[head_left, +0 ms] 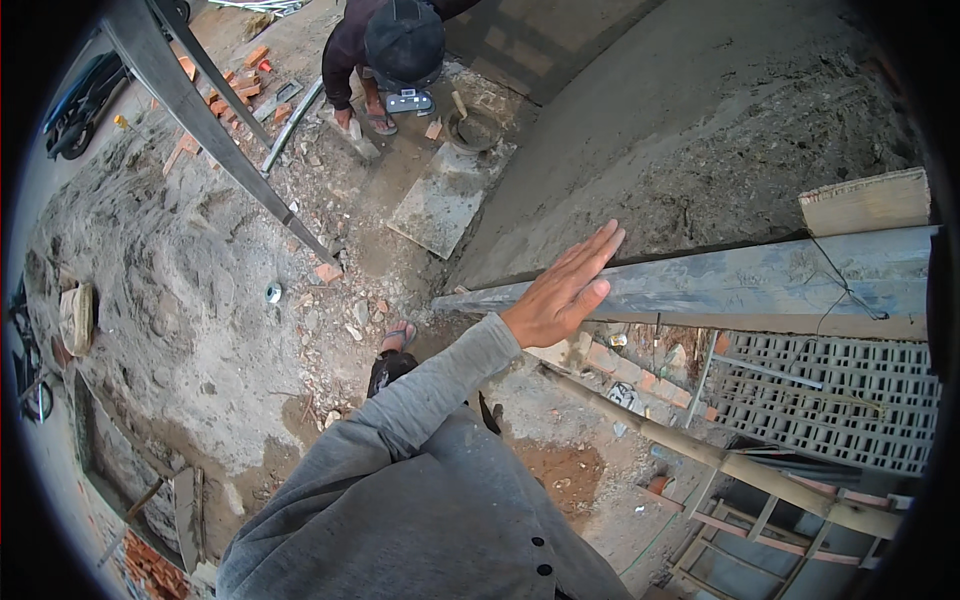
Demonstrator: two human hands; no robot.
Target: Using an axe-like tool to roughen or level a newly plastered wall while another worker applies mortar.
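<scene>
My left hand [565, 285] reaches across from the lower left in a grey sleeve. Its fingers are stretched out flat and the thumb stands apart; nothing is in it. It lies over a long grey metal bar [740, 278] along the edge of a wall coated in grey mortar [640, 150]. The fingertips are at the rough lower part of the mortar; whether they press on it I cannot tell. A wooden board piece [865, 203] sits on the bar at the right, with a thin bent wire [845, 285] hooked over it nearby. My right hand is out of view.
A crouching person [385, 50] in a cap works at the top, one hand on a flat tool [350, 135]. Beside them stand a mortar bucket [472, 130] and a flat slab [440, 205]. A sand heap [150, 300], leaning metal beam [215, 130], wooden pole [680, 445] and perforated blocks [820, 400] surround me.
</scene>
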